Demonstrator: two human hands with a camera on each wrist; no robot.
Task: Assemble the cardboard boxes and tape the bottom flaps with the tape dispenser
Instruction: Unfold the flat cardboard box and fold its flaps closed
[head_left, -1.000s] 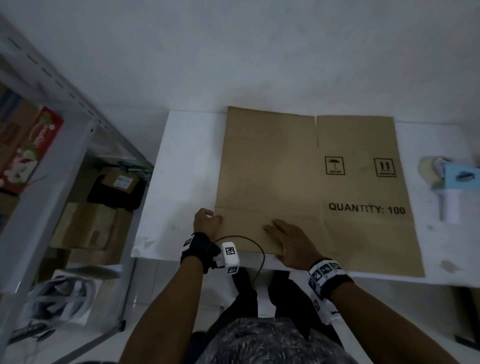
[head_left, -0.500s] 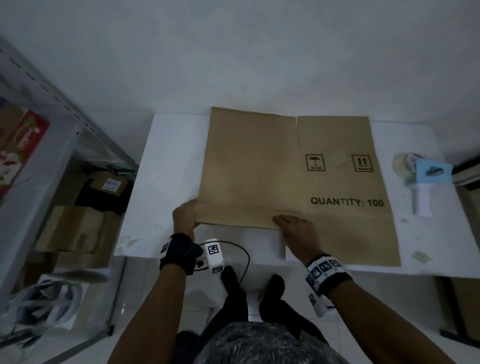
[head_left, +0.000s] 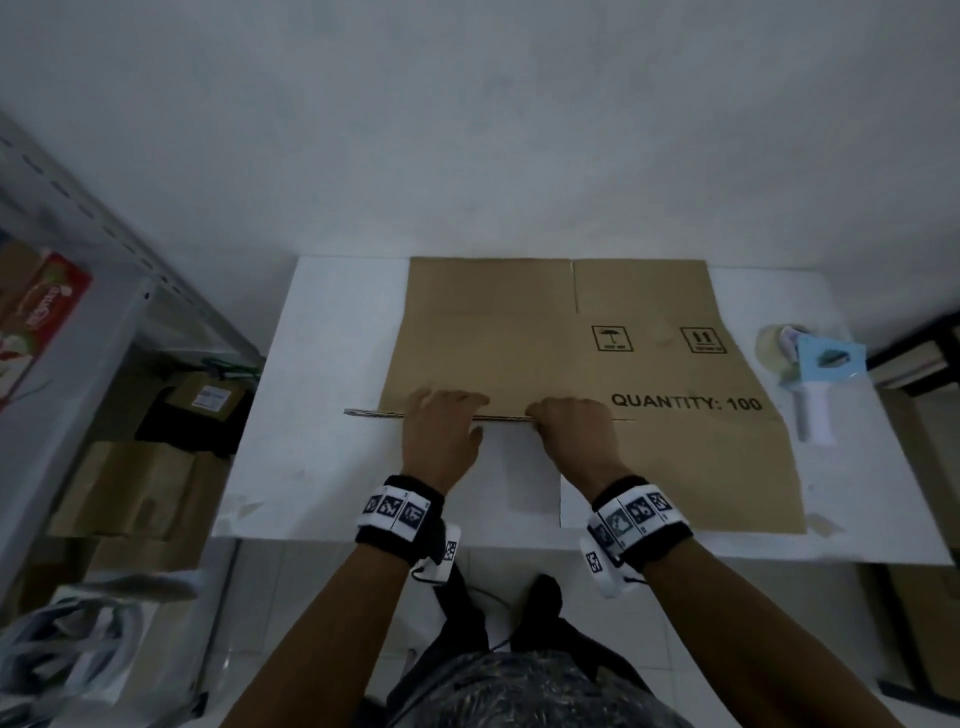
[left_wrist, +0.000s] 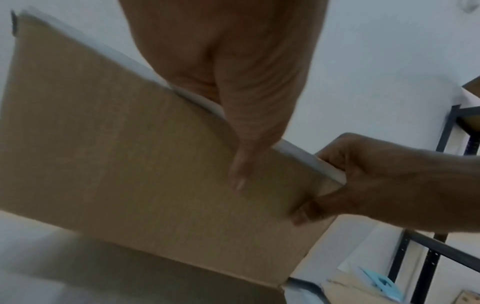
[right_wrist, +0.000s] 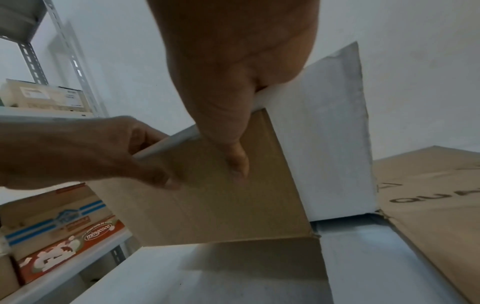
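Observation:
A flattened brown cardboard box (head_left: 597, 332) printed "QUANTITY: 100" lies on the white table (head_left: 332, 364). Its near left flap (head_left: 374, 413) stands raised and shows edge-on in the head view. My left hand (head_left: 441, 431) grips that flap (left_wrist: 130, 164), thumb on the brown face and fingers behind. Beside it, my right hand (head_left: 571, 431) pinches the same flap (right_wrist: 221, 205) near its right corner, thumb in front. A tape dispenser (head_left: 815, 374) with a light blue body and white handle lies on the table to the right of the box, out of both hands.
A grey metal shelf unit (head_left: 104, 291) with cartons stands to the left, with more boxes (head_left: 130, 488) on the floor beneath. A dark rack (head_left: 914, 353) is at the right. A white wall (head_left: 519, 130) backs the table.
The near left flap has swung up from flat on the table to upright. Both hands moved with it, closer together, changing from resting on it to gripping its edge.

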